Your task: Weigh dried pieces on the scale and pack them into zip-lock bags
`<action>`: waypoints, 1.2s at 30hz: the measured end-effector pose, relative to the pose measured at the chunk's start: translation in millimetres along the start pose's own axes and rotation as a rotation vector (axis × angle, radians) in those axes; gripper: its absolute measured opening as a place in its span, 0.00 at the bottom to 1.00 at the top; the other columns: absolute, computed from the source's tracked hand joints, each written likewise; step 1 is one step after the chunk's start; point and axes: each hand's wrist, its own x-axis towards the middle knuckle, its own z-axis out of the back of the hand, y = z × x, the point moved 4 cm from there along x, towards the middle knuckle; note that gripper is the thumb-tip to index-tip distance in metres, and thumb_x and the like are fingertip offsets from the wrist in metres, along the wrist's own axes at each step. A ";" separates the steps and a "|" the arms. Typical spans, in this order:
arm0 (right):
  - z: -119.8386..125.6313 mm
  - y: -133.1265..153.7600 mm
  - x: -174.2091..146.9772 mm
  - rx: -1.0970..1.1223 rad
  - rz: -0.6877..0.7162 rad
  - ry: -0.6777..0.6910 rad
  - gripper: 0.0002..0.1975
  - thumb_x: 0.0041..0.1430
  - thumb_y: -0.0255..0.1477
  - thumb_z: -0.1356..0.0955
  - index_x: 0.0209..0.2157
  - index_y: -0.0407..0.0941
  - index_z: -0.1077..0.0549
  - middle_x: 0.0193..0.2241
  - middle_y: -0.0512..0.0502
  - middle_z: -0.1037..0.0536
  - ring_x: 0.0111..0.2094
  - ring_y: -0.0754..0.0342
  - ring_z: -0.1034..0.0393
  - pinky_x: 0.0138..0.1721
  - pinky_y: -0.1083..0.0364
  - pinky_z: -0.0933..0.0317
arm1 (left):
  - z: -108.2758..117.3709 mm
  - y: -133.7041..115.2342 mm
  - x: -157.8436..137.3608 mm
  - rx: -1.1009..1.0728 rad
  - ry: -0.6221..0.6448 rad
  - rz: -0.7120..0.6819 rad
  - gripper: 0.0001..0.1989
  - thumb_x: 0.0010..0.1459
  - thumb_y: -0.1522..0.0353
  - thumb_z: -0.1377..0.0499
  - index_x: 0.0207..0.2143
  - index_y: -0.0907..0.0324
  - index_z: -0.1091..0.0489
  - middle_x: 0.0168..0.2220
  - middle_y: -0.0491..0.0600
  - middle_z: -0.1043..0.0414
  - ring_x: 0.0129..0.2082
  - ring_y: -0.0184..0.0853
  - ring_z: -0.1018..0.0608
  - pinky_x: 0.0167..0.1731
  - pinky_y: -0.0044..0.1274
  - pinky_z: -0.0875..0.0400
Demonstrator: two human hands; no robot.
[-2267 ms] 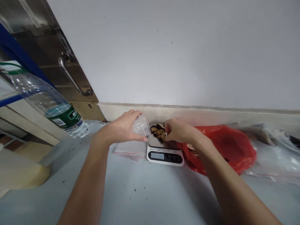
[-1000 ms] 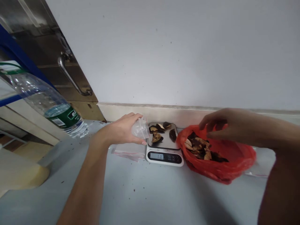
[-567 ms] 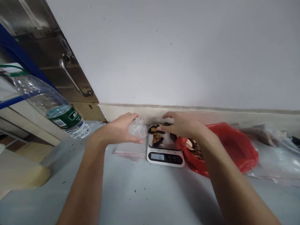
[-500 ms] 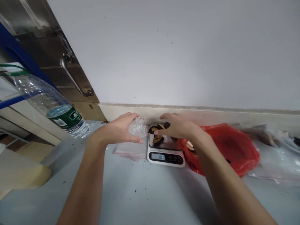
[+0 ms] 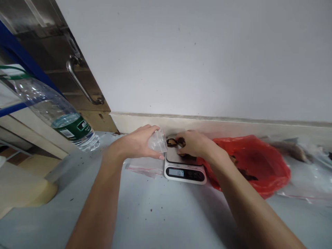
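My left hand [image 5: 137,141] holds a small clear zip-lock bag [image 5: 158,141] by its sides, mouth spread toward the scale. A white kitchen scale [image 5: 172,157] stands just right of it, its display reading about 10.7. Brown dried slices [image 5: 171,141] with dark rims lie on the scale's plate. Over the plate my right hand [image 5: 195,142] is closed around some of these slices; its fingers partly hide them. Flat zip-lock bags [image 5: 145,166] lie beneath my left hand, beside the scale.
An open red plastic bag [image 5: 272,162] with more dark pieces sits under my right forearm. Clear bags [image 5: 306,173] lie farther right. At left are a large water bottle [image 5: 70,124] and a pale container [image 5: 26,186]. A white wall [image 5: 194,69] rises behind the scale.
My right hand has come down onto the plate and closed on slices gathered there. My left hand and the small bag have shifted slightly right, up to the scale's edge.
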 end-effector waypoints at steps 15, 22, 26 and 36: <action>25.3 -8.5 -6.8 0.117 -0.110 -0.069 0.06 0.58 0.21 0.30 0.32 0.42 0.19 0.29 0.45 0.17 0.27 0.56 0.28 0.29 0.59 0.40 | -11.7 -8.6 10.6 -0.066 0.043 -0.090 0.40 0.48 0.50 0.33 0.62 0.53 0.35 0.64 0.54 0.33 0.64 0.53 0.32 0.60 0.36 0.34; 39.8 7.3 -23.4 0.155 0.129 -0.086 0.02 0.54 0.26 0.27 0.32 0.46 0.20 0.23 0.54 0.22 0.23 0.59 0.34 0.26 0.58 0.43 | -10.5 -14.2 11.9 -0.101 0.017 -0.085 0.47 0.45 0.47 0.31 0.64 0.51 0.39 0.67 0.55 0.36 0.65 0.54 0.33 0.59 0.36 0.33; 37.0 17.0 -22.7 0.247 0.238 -0.170 0.06 0.50 0.24 0.27 0.30 0.46 0.26 0.24 0.55 0.25 0.24 0.59 0.35 0.28 0.59 0.43 | -11.9 -19.2 13.8 -0.172 0.019 -0.140 0.44 0.44 0.47 0.29 0.61 0.52 0.36 0.63 0.54 0.31 0.60 0.52 0.28 0.56 0.37 0.31; 31.8 32.9 -18.8 0.730 0.268 -0.409 0.09 0.58 0.35 0.29 0.31 0.45 0.28 0.35 0.47 0.19 0.34 0.54 0.26 0.31 0.57 0.34 | 2.3 -11.0 5.8 -0.452 -0.027 -0.246 0.33 0.53 0.53 0.32 0.58 0.53 0.34 0.57 0.52 0.26 0.57 0.45 0.24 0.55 0.35 0.29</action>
